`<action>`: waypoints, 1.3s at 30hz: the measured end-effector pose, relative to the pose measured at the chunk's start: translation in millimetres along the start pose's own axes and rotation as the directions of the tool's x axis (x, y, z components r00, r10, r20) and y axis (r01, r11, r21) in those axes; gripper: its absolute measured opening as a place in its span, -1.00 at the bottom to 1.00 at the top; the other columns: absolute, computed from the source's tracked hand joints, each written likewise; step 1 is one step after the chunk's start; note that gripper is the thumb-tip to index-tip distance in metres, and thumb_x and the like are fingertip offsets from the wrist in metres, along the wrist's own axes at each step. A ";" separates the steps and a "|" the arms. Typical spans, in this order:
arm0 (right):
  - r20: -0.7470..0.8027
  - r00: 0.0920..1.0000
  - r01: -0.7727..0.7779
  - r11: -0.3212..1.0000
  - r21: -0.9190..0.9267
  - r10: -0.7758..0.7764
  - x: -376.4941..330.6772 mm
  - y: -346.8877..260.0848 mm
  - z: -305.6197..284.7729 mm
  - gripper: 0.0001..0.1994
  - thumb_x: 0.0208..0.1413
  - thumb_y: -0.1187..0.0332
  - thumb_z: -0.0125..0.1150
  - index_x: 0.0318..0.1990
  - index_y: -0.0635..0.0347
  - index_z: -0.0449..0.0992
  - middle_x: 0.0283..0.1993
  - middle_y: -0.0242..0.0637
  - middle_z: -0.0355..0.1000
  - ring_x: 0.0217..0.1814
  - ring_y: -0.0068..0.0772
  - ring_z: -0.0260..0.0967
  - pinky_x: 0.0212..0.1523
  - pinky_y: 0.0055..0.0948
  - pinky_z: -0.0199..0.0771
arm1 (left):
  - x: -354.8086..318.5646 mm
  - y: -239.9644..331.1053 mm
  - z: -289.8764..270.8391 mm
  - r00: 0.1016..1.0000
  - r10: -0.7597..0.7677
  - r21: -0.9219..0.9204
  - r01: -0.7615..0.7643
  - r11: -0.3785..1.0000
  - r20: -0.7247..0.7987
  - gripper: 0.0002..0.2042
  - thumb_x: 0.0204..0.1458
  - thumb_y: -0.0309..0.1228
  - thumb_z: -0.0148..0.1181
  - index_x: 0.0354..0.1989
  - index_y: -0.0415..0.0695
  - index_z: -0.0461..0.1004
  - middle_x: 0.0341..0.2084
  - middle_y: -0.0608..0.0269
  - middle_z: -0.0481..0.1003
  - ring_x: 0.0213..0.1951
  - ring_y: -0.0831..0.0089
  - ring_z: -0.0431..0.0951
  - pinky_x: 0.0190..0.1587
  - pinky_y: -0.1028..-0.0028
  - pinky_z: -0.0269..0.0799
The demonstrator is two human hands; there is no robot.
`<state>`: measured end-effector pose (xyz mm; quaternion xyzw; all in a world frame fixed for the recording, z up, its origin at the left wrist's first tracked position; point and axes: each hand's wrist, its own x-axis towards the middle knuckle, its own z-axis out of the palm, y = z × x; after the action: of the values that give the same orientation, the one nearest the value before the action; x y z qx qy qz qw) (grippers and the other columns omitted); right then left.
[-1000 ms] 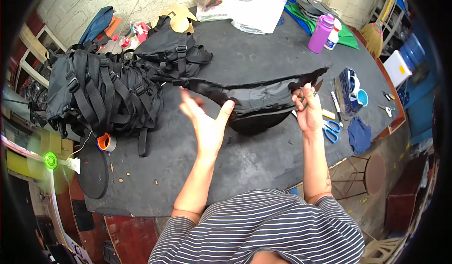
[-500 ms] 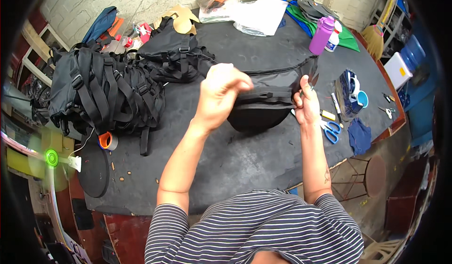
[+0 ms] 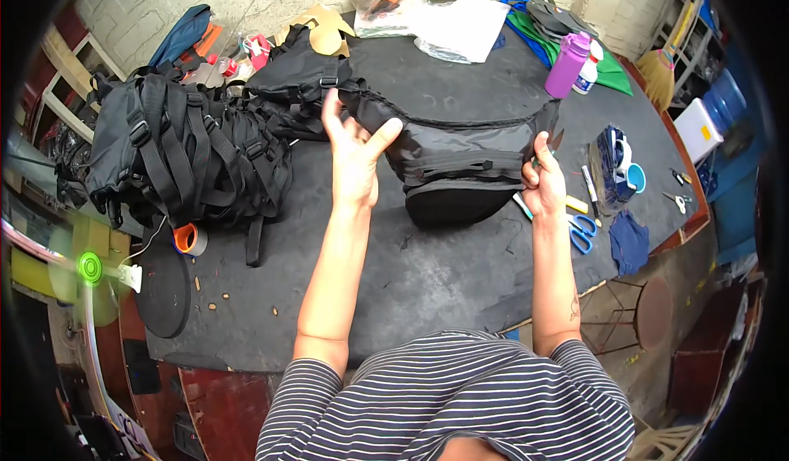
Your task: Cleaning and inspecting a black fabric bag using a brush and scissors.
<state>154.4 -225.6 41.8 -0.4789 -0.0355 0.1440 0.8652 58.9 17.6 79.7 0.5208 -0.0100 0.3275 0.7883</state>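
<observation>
A black waist bag [image 3: 464,153] lies across the middle of the dark table [image 3: 394,288], its zipper side facing me. My left hand [image 3: 355,155] is at the bag's left end with fingers spread and the thumb resting on the fabric. My right hand [image 3: 542,183] is closed on the bag's right end. A dark strap runs from the bag's left end toward the back.
A big heap of black bags and straps [image 3: 185,153] fills the left. Blue scissors [image 3: 582,229], pens and a blue cup [image 3: 634,178] lie right of my right hand. A purple bottle [image 3: 567,65], white plastic sheet [image 3: 460,27] and green cloth sit at the back. An orange tape roll [image 3: 189,237] lies left.
My left hand went from open in front of the bag to its left end, fingers spread on it. The bag now lies flatter and straighter. My right hand stayed at the right end.
</observation>
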 end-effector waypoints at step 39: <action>0.458 0.769 0.624 0.366 -0.691 -0.446 4.3 -33.2 99.7 -0.65 -0.20 0.36 0.38 -0.24 0.26 0.42 -0.36 -0.23 0.44 -0.29 -0.45 0.39 -0.20 -0.46 0.38 | 23.3 19.2 15.1 0.998 0.051 -0.317 -0.040 0.948 0.027 -0.93 0.11 -0.43 0.07 -0.35 -0.15 0.37 -0.20 0.22 0.48 -0.11 0.42 0.43 0.09 0.36 0.23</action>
<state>145.8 -159.4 123.0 -0.7650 -0.3348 -0.1339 0.5336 72.0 21.5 110.5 0.3931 -0.0880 0.3307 0.8534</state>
